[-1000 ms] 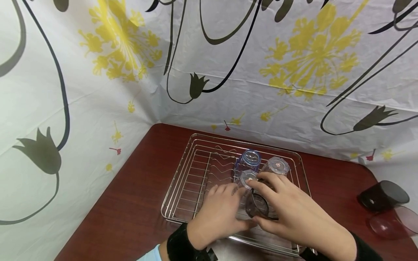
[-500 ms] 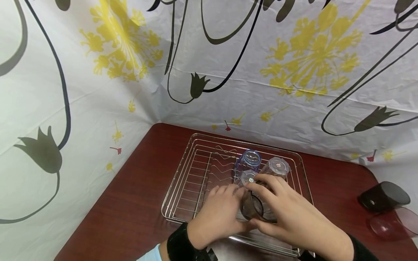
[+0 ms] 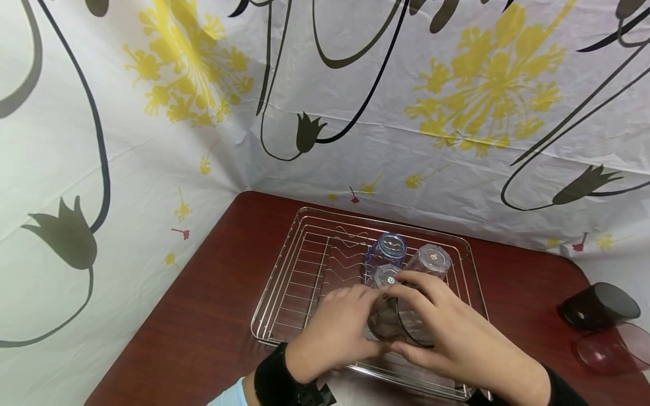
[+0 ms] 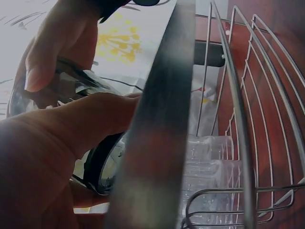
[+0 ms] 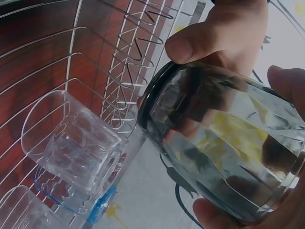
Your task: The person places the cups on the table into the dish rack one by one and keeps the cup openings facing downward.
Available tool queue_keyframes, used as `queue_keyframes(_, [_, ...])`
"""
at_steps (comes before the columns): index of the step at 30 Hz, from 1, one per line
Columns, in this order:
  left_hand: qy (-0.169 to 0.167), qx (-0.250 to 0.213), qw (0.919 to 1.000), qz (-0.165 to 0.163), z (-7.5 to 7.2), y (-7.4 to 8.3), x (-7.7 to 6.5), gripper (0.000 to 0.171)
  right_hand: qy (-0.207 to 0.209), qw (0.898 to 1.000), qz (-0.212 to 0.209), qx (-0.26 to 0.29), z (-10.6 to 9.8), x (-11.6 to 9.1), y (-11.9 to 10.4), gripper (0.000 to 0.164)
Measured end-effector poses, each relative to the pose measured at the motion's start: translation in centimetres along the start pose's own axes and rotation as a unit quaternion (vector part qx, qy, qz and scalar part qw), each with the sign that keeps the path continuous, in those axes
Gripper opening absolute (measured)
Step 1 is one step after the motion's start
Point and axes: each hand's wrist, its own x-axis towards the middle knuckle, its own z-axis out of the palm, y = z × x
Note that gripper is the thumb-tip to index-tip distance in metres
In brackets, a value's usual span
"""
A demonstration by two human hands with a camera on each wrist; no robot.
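Observation:
A dark-tinted clear drinking glass [image 3: 385,320] lies tilted between my hands, over the front of a wire dish rack [image 3: 265,309]. My left hand [image 3: 335,330] grips its left end with curled fingers, and the thumb is along the near side. From the right, my right hand [image 3: 457,327] holds the other end between thumb and fingers. Facets show along the glass [image 5: 214,138] in the right wrist view, with a thick dark ring at the end by the left thumb. In the left wrist view, the left hand and a blurred metal bar hide much of it.
Upside down in the rack stand a blue glass [image 3: 387,252] and two clear glasses, one behind [image 3: 430,259] and one nearer [image 3: 384,276]. On the table's right lie a black tumbler [image 3: 596,307] and a reddish one [image 3: 606,351]. Patterned sheets hang behind.
The tinted glass has shifted left and turned onto its side. My left hand, earlier beside it, now has its fingers around the left end. The right hand has hardly moved.

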Motion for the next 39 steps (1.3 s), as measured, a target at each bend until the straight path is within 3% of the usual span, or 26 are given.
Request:
queue_keyframes(7, [0.003,-0.048,0.9989,0.001,-0.6,-0.2,0.1,0.078,0.008,1.0,0.009,0.003,0.0,-0.3,0.3,0.076])
queue_keyframes(13, [0.03,-0.076,0.9966,0.005,-1.1,-0.3,0.2,0.071,0.036,0.999,-0.001,0.024,0.1,-0.5,0.9,0.071])
queue_keyframes(18, [0.029,-0.085,0.996,0.004,-1.4,-0.5,0.3,0.073,0.05,0.998,-0.008,0.031,0.1,-0.5,1.1,0.071])
queue_keyframes(26, [0.022,-0.102,0.9945,0.002,-2.0,-0.9,0.2,0.074,0.035,0.999,0.025,0.024,0.3,-0.9,1.4,0.082])
queue_keyframes(39, [0.051,-0.155,0.9862,0.027,-3.1,-1.3,-0.1,0.084,0.04,0.997,0.062,0.032,0.1,-1.0,1.3,0.092])
